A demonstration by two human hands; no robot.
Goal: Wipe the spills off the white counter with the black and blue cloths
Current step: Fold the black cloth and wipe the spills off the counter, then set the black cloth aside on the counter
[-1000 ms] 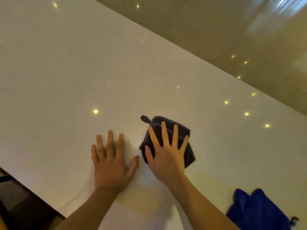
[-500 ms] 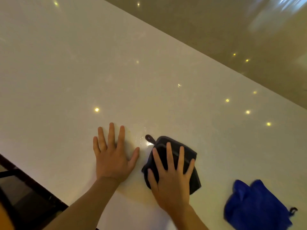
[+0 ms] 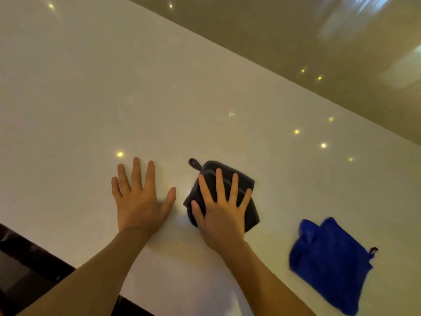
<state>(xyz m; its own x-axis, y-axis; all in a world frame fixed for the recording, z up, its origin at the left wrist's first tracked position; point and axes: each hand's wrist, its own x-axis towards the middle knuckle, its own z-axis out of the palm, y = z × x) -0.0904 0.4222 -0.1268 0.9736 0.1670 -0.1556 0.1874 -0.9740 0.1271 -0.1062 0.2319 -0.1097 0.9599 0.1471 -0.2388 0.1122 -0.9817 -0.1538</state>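
The white counter (image 3: 159,87) fills most of the head view. A folded black cloth (image 3: 211,167) with a small hanging loop lies on it in front of me. My right hand (image 3: 218,215) presses flat on this cloth, fingers spread. To its left, my left hand (image 3: 141,201) rests flat on the bare counter, holding nothing. A few tiny glistening droplets (image 3: 186,179) sit between the two hands. At the lower right lies a crumpled blue cloth (image 3: 330,263), untouched.
The counter's near edge runs diagonally at the lower left, with dark floor (image 3: 27,270) below it. Past the far edge is a glossy beige floor (image 3: 296,42). Small yellow ceiling-light reflections dot the counter.
My right hand pulled the black cloth toward me, then pushed it away again across the counter. My left hand stayed flat in place. The blue cloth has not moved.
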